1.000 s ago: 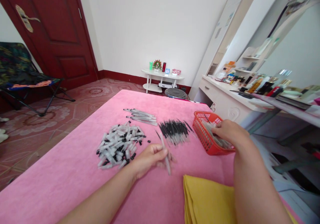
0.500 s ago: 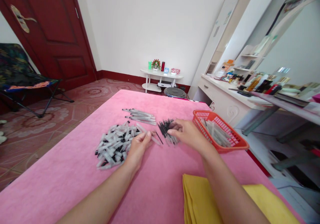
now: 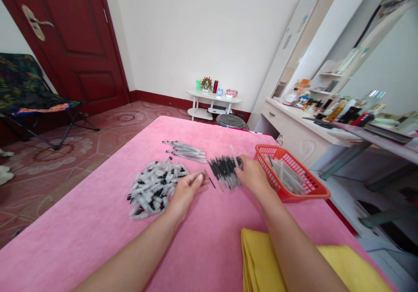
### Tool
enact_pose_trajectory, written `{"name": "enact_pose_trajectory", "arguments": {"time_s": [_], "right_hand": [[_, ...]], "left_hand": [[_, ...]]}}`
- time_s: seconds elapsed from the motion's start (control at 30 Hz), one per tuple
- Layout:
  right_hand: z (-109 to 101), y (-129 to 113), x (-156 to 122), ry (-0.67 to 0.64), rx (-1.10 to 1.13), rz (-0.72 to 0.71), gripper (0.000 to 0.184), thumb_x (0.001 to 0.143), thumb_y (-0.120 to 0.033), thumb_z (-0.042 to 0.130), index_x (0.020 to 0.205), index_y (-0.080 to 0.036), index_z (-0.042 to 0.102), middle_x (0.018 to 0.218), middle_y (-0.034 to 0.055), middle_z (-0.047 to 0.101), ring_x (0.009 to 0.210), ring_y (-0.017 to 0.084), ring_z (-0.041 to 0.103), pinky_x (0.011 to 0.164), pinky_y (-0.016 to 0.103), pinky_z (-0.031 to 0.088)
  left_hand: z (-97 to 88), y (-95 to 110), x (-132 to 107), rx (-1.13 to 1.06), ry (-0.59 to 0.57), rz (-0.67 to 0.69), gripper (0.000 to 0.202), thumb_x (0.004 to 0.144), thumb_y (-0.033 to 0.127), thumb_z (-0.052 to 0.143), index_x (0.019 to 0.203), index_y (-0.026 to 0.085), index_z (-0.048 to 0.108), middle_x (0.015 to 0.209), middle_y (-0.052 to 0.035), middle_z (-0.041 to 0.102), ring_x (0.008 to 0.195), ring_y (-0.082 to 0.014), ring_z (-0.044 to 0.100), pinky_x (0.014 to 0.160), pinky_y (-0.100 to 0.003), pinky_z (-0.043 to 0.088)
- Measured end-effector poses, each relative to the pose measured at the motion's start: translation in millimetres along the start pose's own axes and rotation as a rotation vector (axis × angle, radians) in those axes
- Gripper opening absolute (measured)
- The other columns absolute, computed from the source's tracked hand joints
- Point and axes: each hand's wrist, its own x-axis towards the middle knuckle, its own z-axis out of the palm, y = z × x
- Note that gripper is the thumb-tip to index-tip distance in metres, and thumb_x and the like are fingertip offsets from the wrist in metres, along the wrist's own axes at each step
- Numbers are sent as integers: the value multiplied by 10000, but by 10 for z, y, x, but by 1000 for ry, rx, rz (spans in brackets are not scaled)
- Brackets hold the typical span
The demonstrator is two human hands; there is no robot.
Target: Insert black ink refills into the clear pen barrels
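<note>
My right hand (image 3: 253, 174) is closed on a translucent pen barrel (image 3: 234, 155), which stands up from its fingers beside the pile of black-tipped pen refills (image 3: 225, 170). Over the pink cloth, my left hand (image 3: 189, 189) has its fingers stretched out, and I see nothing held in it. It lies between the heap of clear and black pen caps (image 3: 153, 187) and a loose dark refill (image 3: 211, 179). Beyond the hands, a small row of assembled pens (image 3: 186, 151) rests on the cloth. An orange-red basket (image 3: 315, 192) with more clear barrels (image 3: 289, 176) is right of my right hand.
A folded yellow cloth (image 3: 257, 257) lies at the near right of the pink-covered table (image 3: 98, 235), under my right forearm. To the right stands a dresser (image 3: 294, 131) crowded with bottles. A folding chair (image 3: 35, 96) and a red door (image 3: 81, 44) are at the left.
My left hand held a clear barrel earlier and now shows none. My right hand has shifted slightly right from over the refills and now holds an upright clear barrel.
</note>
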Motion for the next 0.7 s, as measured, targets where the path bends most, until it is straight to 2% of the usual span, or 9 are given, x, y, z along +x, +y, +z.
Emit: {"name": "enact_pose_trajectory", "arguments": {"time_s": [0.13, 0.23, 0.37, 0.5, 0.6, 0.7], "right_hand": [[36, 236, 56, 25, -154, 35, 236, 704, -201, 586, 934, -168, 631, 835, 139, 664, 821, 296, 621, 674, 348, 415], [94, 187, 31, 32, -130, -12, 215, 739, -289, 587, 908, -174, 651, 845, 129, 671, 820, 281, 621, 693, 345, 420], [185, -128, -20, 20, -35, -180, 200, 776, -266, 544, 909, -180, 667, 922, 82, 670, 864, 210, 602, 752, 288, 411], [317, -538, 2, -59, -49, -330, 201, 777, -180, 511, 906, -190, 665, 959, 58, 654, 908, 173, 577, 786, 247, 387], [437, -768, 118, -97, -85, -372, 244, 763, -140, 508, 962, -194, 639, 1008, 51, 638, 910, 160, 575, 784, 234, 384], [554, -887, 282, -91, -136, -365, 285, 750, -170, 553, 1030, -192, 601, 1042, 55, 625, 931, 169, 572, 789, 243, 387]], "left_hand": [[5, -18, 20, 15, 14, 1, 364, 646, 360, 718, 901, 103, 688, 922, -119, 681, 799, -189, 633, 760, -330, 514], [15, -21, 23, 23, 26, 16, 351, 637, 361, 717, 873, 103, 687, 877, -105, 685, 778, -190, 636, 728, -326, 525], [12, -45, 40, 34, 21, 34, 324, 684, 393, 664, 810, 95, 675, 777, -89, 677, 709, -184, 635, 669, -325, 534], [5, -66, 67, 38, -13, 16, 321, 724, 398, 611, 790, 86, 649, 731, -89, 663, 640, -167, 627, 641, -324, 531], [1, -66, 81, 8, -13, 18, 293, 711, 373, 623, 792, 91, 622, 735, -83, 652, 622, -152, 618, 623, -308, 527], [-6, -70, 94, -56, 12, 24, 290, 695, 344, 639, 854, 107, 589, 727, -59, 633, 586, -138, 605, 588, -300, 523]]}}
